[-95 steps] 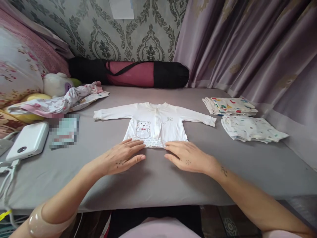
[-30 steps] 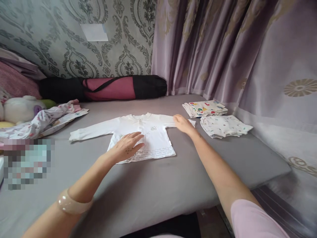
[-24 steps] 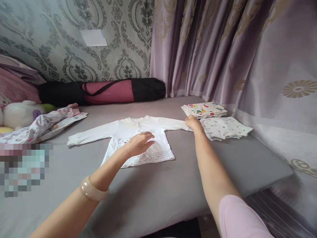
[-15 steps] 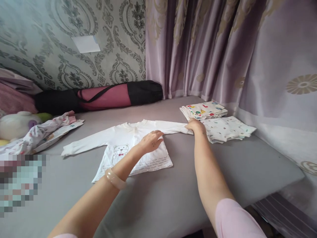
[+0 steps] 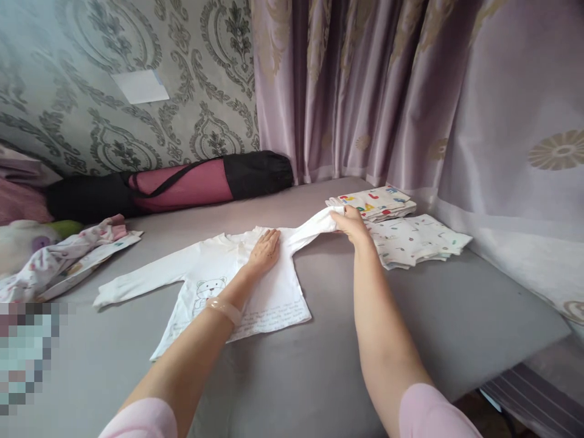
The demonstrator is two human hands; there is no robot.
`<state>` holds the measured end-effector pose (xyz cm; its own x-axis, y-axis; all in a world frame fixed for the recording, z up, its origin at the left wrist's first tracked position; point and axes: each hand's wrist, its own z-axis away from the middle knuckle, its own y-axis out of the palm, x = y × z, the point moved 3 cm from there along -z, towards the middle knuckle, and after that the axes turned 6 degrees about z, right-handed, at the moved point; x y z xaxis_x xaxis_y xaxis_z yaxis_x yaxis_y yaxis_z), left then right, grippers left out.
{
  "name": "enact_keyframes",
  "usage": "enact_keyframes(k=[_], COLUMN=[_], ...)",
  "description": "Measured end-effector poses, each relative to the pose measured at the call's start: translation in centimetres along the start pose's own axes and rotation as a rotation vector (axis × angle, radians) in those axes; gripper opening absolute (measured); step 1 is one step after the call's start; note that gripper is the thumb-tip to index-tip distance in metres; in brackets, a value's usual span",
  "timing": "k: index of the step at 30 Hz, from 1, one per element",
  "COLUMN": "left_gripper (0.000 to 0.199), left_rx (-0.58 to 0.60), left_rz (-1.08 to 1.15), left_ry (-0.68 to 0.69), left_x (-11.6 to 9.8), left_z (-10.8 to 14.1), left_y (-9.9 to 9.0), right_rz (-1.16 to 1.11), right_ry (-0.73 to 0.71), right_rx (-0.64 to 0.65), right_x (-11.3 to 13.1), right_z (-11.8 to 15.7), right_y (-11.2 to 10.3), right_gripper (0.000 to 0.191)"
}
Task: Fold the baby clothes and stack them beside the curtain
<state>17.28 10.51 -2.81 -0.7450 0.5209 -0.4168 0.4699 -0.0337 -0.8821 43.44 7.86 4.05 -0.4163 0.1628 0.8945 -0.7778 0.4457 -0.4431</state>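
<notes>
A small white long-sleeved shirt (image 5: 274, 292) with a bear drawing and lines of print lies spread on the grey bed sheet (image 5: 283, 383). My left hand (image 5: 265, 250) rests flat on its upper chest near the shoulder, fingers stretched out. With thumb and fingers, my right hand (image 5: 352, 225) grips the cuff end of the sleeve on the right and holds it raised off the bed. The other sleeve lies stretched out to the left. My left forearm covers part of the bear print.
Folded patterned clothes (image 5: 415, 238) lie beyond my right hand, with another folded stack (image 5: 387, 198) behind them. A black and maroon long bag (image 5: 182, 185) lies along the wall. Crumpled clothes (image 5: 68, 252) and a plush toy (image 5: 20, 240) are at left. Curtains (image 5: 365, 91) hang behind.
My right hand has lifted the sleeve's cuff off the bed. My left hand has come down flat on the chest near the shoulder. The view has shifted slightly right.
</notes>
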Motion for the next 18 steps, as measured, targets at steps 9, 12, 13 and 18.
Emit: enact_keyframes(k=[9,12,13,18], left_gripper=[0.061,0.067,0.069,0.072], left_rx=[0.174,0.223,0.237,0.313], left_rz=[-0.11,-0.101,-0.102,-0.132], left_ry=[-0.173,-0.18,-0.179,-0.14], left_x=[-1.1,-0.9,-0.9,-1.0], left_z=[0.2,-0.1,-0.2,-0.8], left_y=[-0.1,-0.3,-0.4,-1.5], right_rz=[0.001,-0.038,-0.053,-0.168], right_ry=[0.153,0.142,0.126,0.019], right_rx=[-0.013,0.025,0.043,0.069], right_x=[0.1,1.9,2.6,5.4], right_z=[0.6,1.6,2.0,3.1], right_y=[-1.7,-2.0,-2.0,-1.0], right_gripper=[0.013,0.016,0.016,0.016])
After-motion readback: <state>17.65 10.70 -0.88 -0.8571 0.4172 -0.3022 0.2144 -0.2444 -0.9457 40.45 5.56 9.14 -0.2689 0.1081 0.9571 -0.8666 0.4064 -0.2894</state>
